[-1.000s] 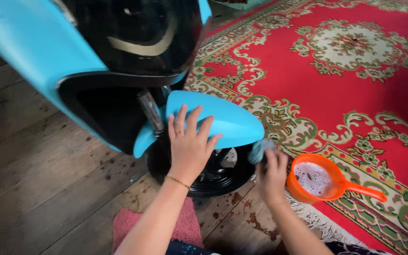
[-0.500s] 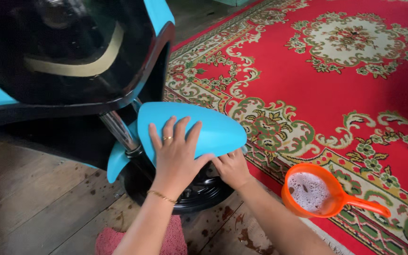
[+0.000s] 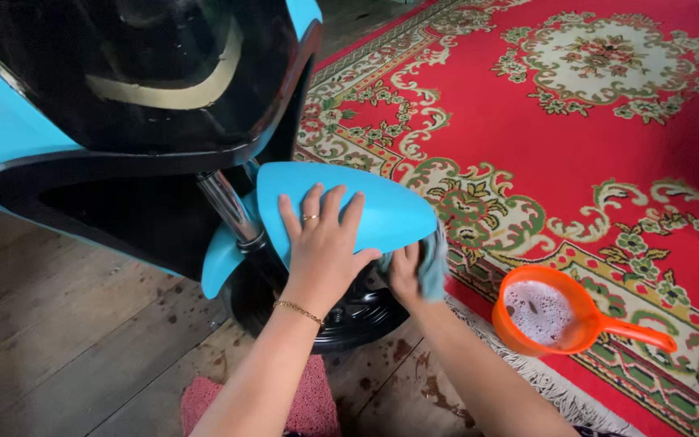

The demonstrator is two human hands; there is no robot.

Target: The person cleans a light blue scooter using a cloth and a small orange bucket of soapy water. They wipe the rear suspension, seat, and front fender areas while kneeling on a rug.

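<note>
Far left: wooden floor [image 3: 58, 340], dark planks, spotted with wet marks. Above it a scooter [image 3: 123, 105], blue body panels and a glossy black front. Below the black front a chrome fork tube [image 3: 232, 209] runs down to the black front wheel [image 3: 349, 311], which stands on the planks. Blue fender [image 3: 382, 212] arches over the wheel. Left hand [image 3: 323, 243] lies flat on the fender top, fingers spread wide, ring on one finger, thin bracelet at the wrist; it holds nothing. Pink mat [image 3: 317, 405] at the bottom edge, partly under the left forearm. Just right, right hand [image 3: 404, 271] closed around a blue-grey cloth [image 3: 433, 260], pressed against the fender's lower front edge. Further right, an orange scoop [image 3: 556, 311] with foamy water sits on the fringed edge of a red patterned carpet [image 3: 576, 137], handle pointing right.
</note>
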